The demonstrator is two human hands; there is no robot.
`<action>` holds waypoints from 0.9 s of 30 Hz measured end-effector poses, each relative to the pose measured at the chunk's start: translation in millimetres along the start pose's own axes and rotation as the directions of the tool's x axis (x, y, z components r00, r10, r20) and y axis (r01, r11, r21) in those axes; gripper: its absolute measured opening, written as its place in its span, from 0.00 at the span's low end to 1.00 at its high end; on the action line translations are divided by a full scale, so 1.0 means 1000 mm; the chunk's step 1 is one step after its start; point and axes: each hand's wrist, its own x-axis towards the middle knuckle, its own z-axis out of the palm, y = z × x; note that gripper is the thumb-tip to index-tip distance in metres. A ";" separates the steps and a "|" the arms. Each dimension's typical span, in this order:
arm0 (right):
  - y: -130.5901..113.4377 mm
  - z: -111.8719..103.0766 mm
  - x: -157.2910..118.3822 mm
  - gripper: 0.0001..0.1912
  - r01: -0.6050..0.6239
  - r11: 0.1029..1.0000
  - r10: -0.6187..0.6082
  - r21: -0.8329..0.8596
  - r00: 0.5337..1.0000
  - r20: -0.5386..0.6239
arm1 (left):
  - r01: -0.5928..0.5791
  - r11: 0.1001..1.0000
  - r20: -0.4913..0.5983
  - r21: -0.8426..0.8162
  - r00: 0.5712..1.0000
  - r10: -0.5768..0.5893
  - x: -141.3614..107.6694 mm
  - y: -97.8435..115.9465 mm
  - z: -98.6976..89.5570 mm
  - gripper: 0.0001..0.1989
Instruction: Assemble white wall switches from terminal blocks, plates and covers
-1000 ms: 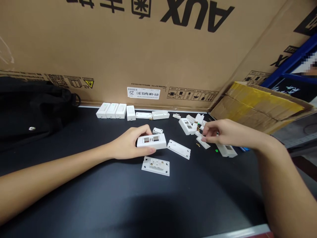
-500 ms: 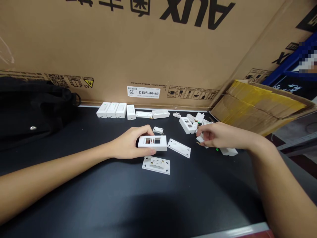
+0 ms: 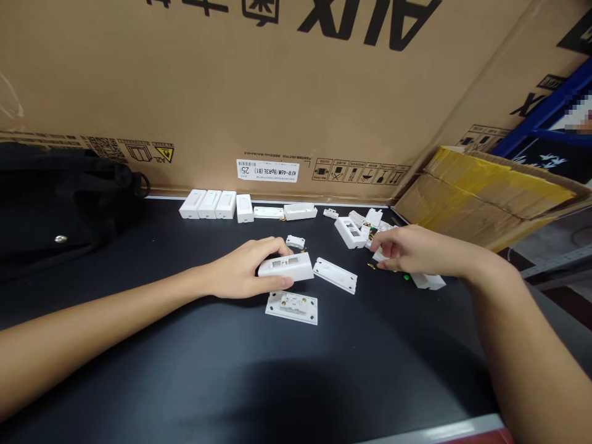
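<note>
**"How are the arms set, and what does the left hand have?"**

"Both forearms reach in low over a black work table [image 3: 231, 376]. The left hand [image 3: 243, 269] is curved around a white plastic housing [image 3: 285, 267], fingers along its far edge and thumb on its near edge. It has a firm hold across the housing's narrow width. The housing is a smooth, boxy moulding with two rectangular windows."

**"What lies near that housing?"**

"Just in front of it sits a white faceplate [image 3: 291, 308] with brass contacts in a raised centre. A flat white cover [image 3: 335, 275] lies just to its right, and a small white clip [image 3: 295, 241] lies just behind it."

**"And the right hand?"**

"The right hand [image 3: 416, 250] is angled down, its fingers [image 3: 386, 250] loosely curled and partly open at the edge of a heap of white plastic parts [image 3: 372, 231]. They are at a white fragment [image 3: 380, 254], but whether they have hold of it cannot be told. A tiny brass pin [image 3: 370, 266] lies just beside the fingertips."

**"Anything farther back?"**

"Four white switch modules [image 3: 211, 205] stand in a row against a large cardboard box [image 3: 277, 92]."
</note>
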 end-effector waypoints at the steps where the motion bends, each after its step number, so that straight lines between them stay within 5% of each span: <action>1: 0.000 0.000 0.000 0.13 -0.013 1.000 0.013 -0.011 1.000 -0.003 | 0.000 1.000 0.008 0.010 1.000 0.000 0.000 0.000 0.000 0.16; 27: -0.005 0.008 0.013 0.19 -0.116 0.971 0.092 -0.211 0.988 -0.121 | -0.023 0.981 0.151 0.191 0.989 -0.007 0.007 0.000 0.005 0.21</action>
